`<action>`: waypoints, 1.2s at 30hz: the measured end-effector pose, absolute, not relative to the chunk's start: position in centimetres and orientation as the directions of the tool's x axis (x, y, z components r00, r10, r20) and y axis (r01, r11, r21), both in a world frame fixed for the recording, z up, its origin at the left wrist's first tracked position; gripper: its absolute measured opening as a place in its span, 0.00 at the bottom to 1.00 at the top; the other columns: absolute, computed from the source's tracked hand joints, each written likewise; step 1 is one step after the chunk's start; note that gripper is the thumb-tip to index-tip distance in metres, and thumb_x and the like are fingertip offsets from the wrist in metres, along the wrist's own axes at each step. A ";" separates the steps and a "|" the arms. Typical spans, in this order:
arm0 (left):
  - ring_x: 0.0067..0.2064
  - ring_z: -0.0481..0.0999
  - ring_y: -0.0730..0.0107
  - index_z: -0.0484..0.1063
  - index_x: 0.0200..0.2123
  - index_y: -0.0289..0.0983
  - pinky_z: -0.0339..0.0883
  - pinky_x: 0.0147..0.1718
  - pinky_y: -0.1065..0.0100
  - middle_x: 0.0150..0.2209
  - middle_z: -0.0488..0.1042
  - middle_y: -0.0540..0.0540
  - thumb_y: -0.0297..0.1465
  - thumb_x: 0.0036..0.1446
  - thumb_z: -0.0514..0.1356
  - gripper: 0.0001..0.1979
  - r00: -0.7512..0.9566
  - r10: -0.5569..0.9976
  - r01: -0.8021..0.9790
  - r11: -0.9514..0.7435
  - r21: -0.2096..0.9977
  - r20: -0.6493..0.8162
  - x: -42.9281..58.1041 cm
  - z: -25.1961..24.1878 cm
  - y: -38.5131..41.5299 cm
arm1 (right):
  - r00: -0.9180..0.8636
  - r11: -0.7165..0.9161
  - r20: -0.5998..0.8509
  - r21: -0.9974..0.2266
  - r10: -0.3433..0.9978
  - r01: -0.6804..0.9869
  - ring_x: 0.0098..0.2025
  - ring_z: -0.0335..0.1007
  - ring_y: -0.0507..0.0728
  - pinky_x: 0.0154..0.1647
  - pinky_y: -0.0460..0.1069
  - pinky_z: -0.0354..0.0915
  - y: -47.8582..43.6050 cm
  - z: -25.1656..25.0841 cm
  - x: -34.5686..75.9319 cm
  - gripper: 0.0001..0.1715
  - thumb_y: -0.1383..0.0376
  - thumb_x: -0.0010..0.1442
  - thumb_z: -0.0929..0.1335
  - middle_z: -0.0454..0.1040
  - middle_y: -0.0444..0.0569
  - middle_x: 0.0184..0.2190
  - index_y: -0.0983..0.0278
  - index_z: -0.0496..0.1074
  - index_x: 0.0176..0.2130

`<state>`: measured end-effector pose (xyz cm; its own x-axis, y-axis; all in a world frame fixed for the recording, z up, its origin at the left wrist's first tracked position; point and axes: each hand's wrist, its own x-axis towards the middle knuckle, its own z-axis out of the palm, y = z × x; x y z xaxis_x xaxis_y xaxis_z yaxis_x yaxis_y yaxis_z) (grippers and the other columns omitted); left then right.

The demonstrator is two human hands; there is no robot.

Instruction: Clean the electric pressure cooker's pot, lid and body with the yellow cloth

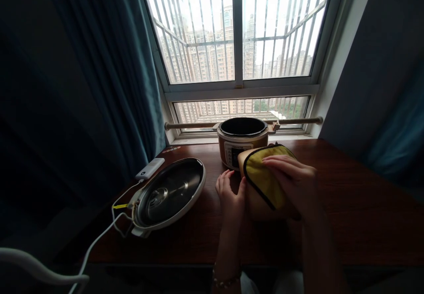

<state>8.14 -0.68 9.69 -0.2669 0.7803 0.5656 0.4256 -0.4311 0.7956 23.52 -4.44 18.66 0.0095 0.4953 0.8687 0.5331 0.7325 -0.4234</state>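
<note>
Clearly, the step I have in hand is handling the yellow cloth (261,175) over the tan, rounded form (260,203), which sits on the table just in front of the electric pressure cooker (243,141), right of centre in my view. My right hand (296,177) lies over the cloth with its fingers drawn together, the tips on the fabric; whether the thumb pinches it I cannot tell. My left hand (231,197) has thumb and fingers parted around a gap, thumb beside the tan form's near edge, with nothing seen between them. I judge that the next move calls for a steadying left hand and light right fingertips. The cloth looks soft and matte, bordered by thick black binding; the tan form seems smoother, and whether the two are joined I cannot make out. The cooker is round and brown, dark inside, with a framed control panel. Well to the left, the oval-looking lid (195,199) shows a glossy dark underside inside its pale rim, on reddish, polished wood (357,197).
</note>
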 end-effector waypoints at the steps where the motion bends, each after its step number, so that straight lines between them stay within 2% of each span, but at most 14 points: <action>1: 0.54 0.65 0.54 0.69 0.42 0.36 0.55 0.54 0.49 0.48 0.70 0.39 0.36 0.53 0.59 0.14 -0.275 0.783 0.403 -0.433 0.806 0.558 8.1 9.7 -0.7 | -0.065 0.736 0.850 -0.412 0.523 0.537 0.39 0.73 0.55 0.42 0.51 0.69 -4.5 18.6 23.3 0.10 0.69 0.58 0.65 0.77 0.45 0.36 0.58 0.76 0.35; 5: 0.53 0.68 0.60 0.67 0.46 0.36 0.58 0.55 0.54 0.49 0.70 0.39 0.33 0.58 0.54 0.13 -0.455 0.727 0.196 -0.481 0.855 0.514 7.7 10.7 -1.6 | -0.145 0.723 0.822 -0.383 0.551 0.576 0.39 0.72 0.54 0.41 0.50 0.68 -3.9 17.7 21.9 0.12 0.72 0.59 0.64 0.77 0.46 0.36 0.60 0.75 0.36; 7: 0.53 0.68 0.63 0.67 0.46 0.37 0.58 0.55 0.57 0.49 0.70 0.41 0.32 0.59 0.53 0.13 -0.551 0.638 0.149 -0.559 0.816 0.538 7.4 11.6 -2.5 | -0.213 0.748 0.811 -0.357 0.546 0.559 0.39 0.71 0.54 0.42 0.49 0.67 -3.4 17.1 20.9 0.13 0.72 0.59 0.63 0.77 0.46 0.36 0.60 0.75 0.37; 9: 0.53 0.68 0.63 0.68 0.46 0.38 0.59 0.55 0.57 0.49 0.70 0.42 0.31 0.60 0.52 0.12 -0.559 0.563 0.175 -0.638 0.750 0.609 7.2 12.5 -3.5 | -0.309 0.771 0.780 -0.319 0.544 0.552 0.39 0.71 0.53 0.43 0.49 0.65 -3.1 16.6 20.0 0.13 0.72 0.59 0.63 0.77 0.44 0.35 0.60 0.75 0.35; 12: 0.53 0.68 0.62 0.69 0.45 0.39 0.60 0.54 0.55 0.48 0.71 0.44 0.28 0.60 0.52 0.12 -0.410 0.533 0.253 -0.714 0.653 0.741 7.1 13.3 -4.4 | -0.416 0.754 0.701 -0.266 0.579 0.601 0.38 0.70 0.54 0.44 0.49 0.63 -3.1 16.5 19.3 0.10 0.72 0.55 0.64 0.76 0.44 0.30 0.60 0.74 0.29; 15: 0.56 0.66 0.61 0.70 0.47 0.41 0.60 0.55 0.54 0.48 0.72 0.45 0.26 0.60 0.51 0.14 -0.138 0.564 0.283 -0.765 0.578 0.814 7.1 13.3 -4.5 | -0.447 0.735 0.646 -0.278 0.619 0.618 0.35 0.68 0.55 0.40 0.49 0.63 -3.5 16.8 19.6 0.08 0.72 0.50 0.65 0.74 0.45 0.28 0.62 0.72 0.26; 18: 0.58 0.64 0.62 0.68 0.50 0.42 0.57 0.57 0.54 0.52 0.71 0.46 0.26 0.62 0.48 0.17 0.088 0.629 0.217 -0.769 0.601 0.772 7.3 13.2 -4.4 | -0.428 0.730 0.637 -0.334 0.641 0.596 0.33 0.67 0.55 0.37 0.50 0.63 -4.2 17.2 20.2 0.05 0.71 0.46 0.65 0.72 0.47 0.27 0.63 0.69 0.25; 22: 0.58 0.64 0.63 0.63 0.56 0.42 0.53 0.59 0.55 0.56 0.67 0.45 0.33 0.64 0.43 0.19 0.237 0.682 0.126 -0.728 0.674 0.692 7.9 13.3 -4.6 | -0.399 0.735 0.630 -0.460 0.666 0.499 0.29 0.63 0.54 0.32 0.48 0.61 -4.9 17.4 21.3 0.05 0.71 0.44 0.64 0.67 0.44 0.23 0.63 0.62 0.20; 25: 0.59 0.62 0.62 0.59 0.58 0.42 0.46 0.61 0.52 0.58 0.65 0.44 0.38 0.64 0.40 0.22 0.299 0.661 0.224 -0.749 0.623 0.688 8.4 13.3 -4.7 | -0.286 0.724 0.671 -0.574 0.684 0.382 0.26 0.62 0.52 0.29 0.47 0.61 -5.5 17.0 22.4 0.06 0.71 0.46 0.62 0.66 0.43 0.22 0.62 0.63 0.21; 27: 0.59 0.62 0.62 0.59 0.58 0.42 0.41 0.62 0.51 0.58 0.65 0.44 0.38 0.63 0.44 0.22 0.329 0.651 0.332 -0.758 0.561 0.684 8.8 13.3 -4.7 | -0.018 0.681 0.731 -0.627 0.682 0.379 0.27 0.65 0.53 0.31 0.48 0.63 -5.8 16.4 23.2 0.06 0.70 0.52 0.62 0.69 0.44 0.25 0.62 0.67 0.26; 29: 0.59 0.62 0.62 0.62 0.55 0.43 0.38 0.62 0.50 0.57 0.66 0.44 0.36 0.61 0.49 0.19 0.339 0.647 0.431 -0.752 0.499 0.683 9.3 13.1 -4.5 | 0.330 0.568 0.752 -0.652 0.570 0.502 0.34 0.68 0.55 0.38 0.50 0.65 -5.8 15.8 24.2 0.06 0.67 0.55 0.64 0.73 0.47 0.33 0.62 0.70 0.34; 31: 0.59 0.62 0.61 0.66 0.51 0.43 0.37 0.62 0.49 0.57 0.66 0.44 0.35 0.60 0.53 0.16 0.343 0.634 0.503 -0.747 0.435 0.693 9.7 12.9 -4.3 | 0.524 0.384 0.745 -0.664 0.413 0.642 0.41 0.68 0.60 0.44 0.55 0.64 -5.4 15.1 25.2 0.15 0.63 0.55 0.67 0.72 0.53 0.42 0.63 0.69 0.44; 33: 0.59 0.62 0.60 0.69 0.48 0.42 0.37 0.62 0.47 0.57 0.66 0.43 0.34 0.59 0.55 0.14 0.346 0.613 0.540 -0.749 0.383 0.711 10.0 12.7 -4.2 | 0.547 0.236 0.741 -0.654 0.389 0.719 0.47 0.65 0.64 0.48 0.60 0.62 -4.7 14.4 26.1 0.25 0.59 0.53 0.69 0.69 0.58 0.47 0.66 0.68 0.49; 36: 0.59 0.63 0.60 0.69 0.47 0.41 0.39 0.61 0.46 0.55 0.68 0.43 0.33 0.58 0.56 0.13 0.342 0.577 0.551 -0.762 0.340 0.741 10.1 12.2 -3.9 | 0.477 0.224 0.759 -0.609 0.443 0.761 0.50 0.64 0.64 0.52 0.61 0.60 -3.6 13.6 26.8 0.20 0.60 0.55 0.68 0.72 0.58 0.46 0.67 0.71 0.46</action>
<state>10.07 -3.88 12.20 0.3419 0.5775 0.7414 0.5505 -0.7624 0.3400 26.79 -3.61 13.55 0.4767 0.4433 0.7591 0.7613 0.2237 -0.6087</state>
